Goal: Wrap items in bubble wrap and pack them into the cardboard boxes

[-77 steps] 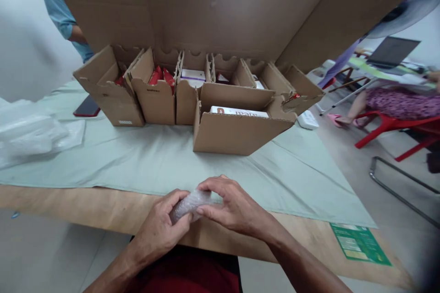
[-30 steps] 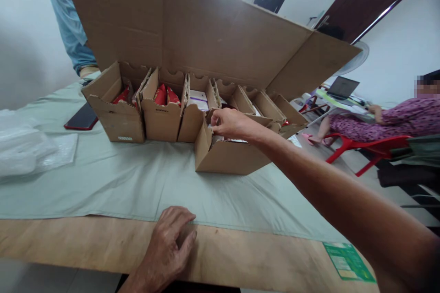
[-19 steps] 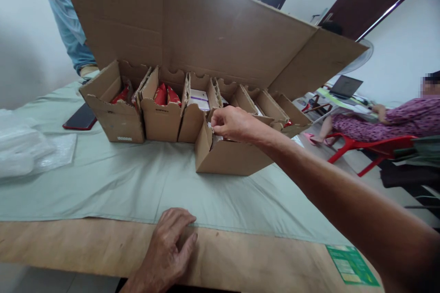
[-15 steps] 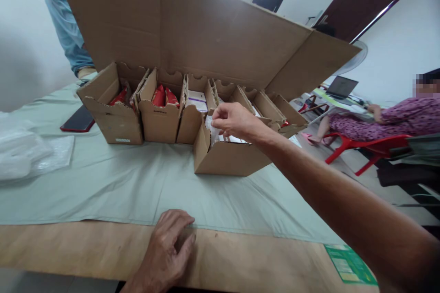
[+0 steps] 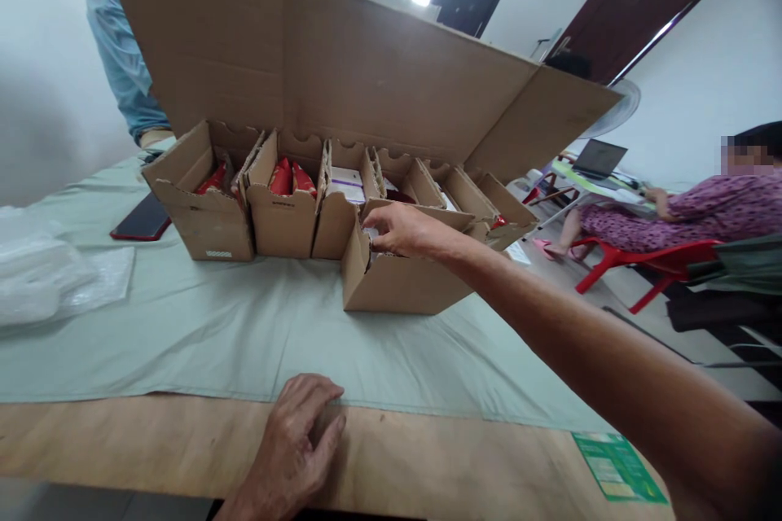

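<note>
R hand (image 5: 400, 229) in front cardboard box (image 5: 403, 286), fingers curled inside; can't tell if holding anything. L hand (image 5: 299, 444) rests loose, empty, at desk (image 5: 122, 440) near edge.

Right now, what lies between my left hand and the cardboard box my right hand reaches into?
Only a bare stretch of pale green cloth separates the left hand from the cardboard box, as the head view shows.
</note>
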The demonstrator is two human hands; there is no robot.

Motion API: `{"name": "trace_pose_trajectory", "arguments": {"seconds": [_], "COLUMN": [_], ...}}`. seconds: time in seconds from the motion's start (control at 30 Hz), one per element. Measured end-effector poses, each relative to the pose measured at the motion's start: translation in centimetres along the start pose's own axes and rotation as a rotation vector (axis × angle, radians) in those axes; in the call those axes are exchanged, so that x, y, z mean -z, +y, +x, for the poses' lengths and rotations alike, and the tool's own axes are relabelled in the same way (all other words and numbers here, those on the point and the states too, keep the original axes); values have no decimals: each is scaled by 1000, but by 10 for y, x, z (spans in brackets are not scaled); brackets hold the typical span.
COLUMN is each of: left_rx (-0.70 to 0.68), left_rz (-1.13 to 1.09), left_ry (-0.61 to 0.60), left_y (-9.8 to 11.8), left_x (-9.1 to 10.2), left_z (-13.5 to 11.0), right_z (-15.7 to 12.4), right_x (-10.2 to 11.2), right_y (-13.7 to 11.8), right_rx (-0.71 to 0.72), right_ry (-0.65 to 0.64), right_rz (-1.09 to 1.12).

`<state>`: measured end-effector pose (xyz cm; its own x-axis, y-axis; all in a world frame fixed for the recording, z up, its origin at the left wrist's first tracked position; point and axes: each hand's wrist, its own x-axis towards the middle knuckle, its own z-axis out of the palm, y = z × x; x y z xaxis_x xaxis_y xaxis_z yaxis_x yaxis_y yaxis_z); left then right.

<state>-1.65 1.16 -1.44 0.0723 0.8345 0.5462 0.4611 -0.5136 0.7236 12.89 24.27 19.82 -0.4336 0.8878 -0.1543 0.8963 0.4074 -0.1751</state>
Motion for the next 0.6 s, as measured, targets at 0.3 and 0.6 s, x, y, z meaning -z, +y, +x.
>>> {"name": "trace_pose_trajectory", "arguments": {"seconds": [0.3, 0.6], "left_rx": [-7, 58], "left_rz": [29, 73], "left_ry": [1, 60], "left_y": [2, 7], "left_x": [2, 11], "left_z": [2, -4], "right_z": [9, -56], "right_x": [5, 31], "right_y": [-9, 17], "right_rx": [68, 80], "right_ry": [-147, 283], "right_rz": [-319, 76]}}
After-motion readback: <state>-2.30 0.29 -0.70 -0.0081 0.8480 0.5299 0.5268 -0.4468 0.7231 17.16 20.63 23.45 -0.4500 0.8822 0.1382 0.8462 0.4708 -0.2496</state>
